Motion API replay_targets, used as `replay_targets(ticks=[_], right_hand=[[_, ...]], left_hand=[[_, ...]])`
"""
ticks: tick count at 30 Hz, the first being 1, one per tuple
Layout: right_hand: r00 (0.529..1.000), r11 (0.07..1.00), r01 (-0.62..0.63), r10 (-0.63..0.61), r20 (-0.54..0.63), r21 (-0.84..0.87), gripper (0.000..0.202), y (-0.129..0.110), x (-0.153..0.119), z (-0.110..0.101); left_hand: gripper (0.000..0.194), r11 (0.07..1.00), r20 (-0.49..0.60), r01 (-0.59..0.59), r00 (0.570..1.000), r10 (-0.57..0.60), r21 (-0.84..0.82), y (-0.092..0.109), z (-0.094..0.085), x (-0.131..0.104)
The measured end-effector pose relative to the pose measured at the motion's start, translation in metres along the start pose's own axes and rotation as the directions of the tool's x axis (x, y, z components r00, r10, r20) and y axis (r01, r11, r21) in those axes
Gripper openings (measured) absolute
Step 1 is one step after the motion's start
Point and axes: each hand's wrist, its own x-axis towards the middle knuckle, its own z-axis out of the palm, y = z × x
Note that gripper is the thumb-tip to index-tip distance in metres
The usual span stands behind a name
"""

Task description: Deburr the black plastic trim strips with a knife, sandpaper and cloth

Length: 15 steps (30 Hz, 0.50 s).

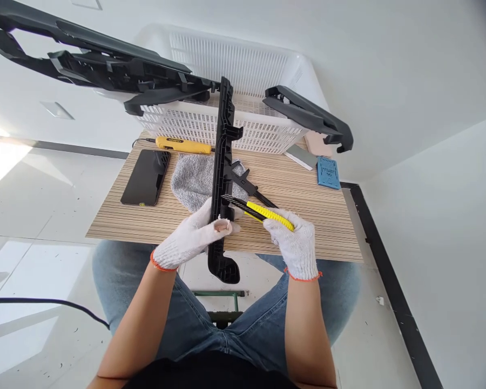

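Observation:
My left hand (198,231), in a white knit glove with an orange cuff, is wrapped round the lower part of a long black plastic trim piece (220,162). The piece stretches away from me over the table, its ribbed inner side showing and its curved end past the near edge. My right hand (294,240), gloved alike, grips a yellow and black utility knife (270,214). The knife's blade points left and reaches the trim piece just above my left hand; whether it touches is unclear. A grey cloth (192,181) lies beneath the piece, with a black clamp-like tool (247,183) beside it.
A white plastic basket (251,127) stands at the back, with black trim parts (117,67) jutting out left and another trim part (310,113) right. On the table (121,224) lie a phone (146,177), a yellow corded tool (183,145) and a blue block (328,173).

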Motion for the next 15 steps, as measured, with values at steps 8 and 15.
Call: replay_targets(ticks=[8,15], right_hand=[[0.988,0.992,-0.028,0.008,0.155,0.126,0.044,0.005,0.003,-0.014],[0.960,0.999,-0.041,0.045,0.276,-0.019,0.041,0.001,-0.004,-0.014]], left_hand=[[0.035,0.996,-0.062,0.050,0.997,-0.055,-0.078,0.001,0.003,0.004],[0.037,0.995,-0.285,0.081,0.954,-0.094,-0.058,-0.019,-0.002,0.011]])
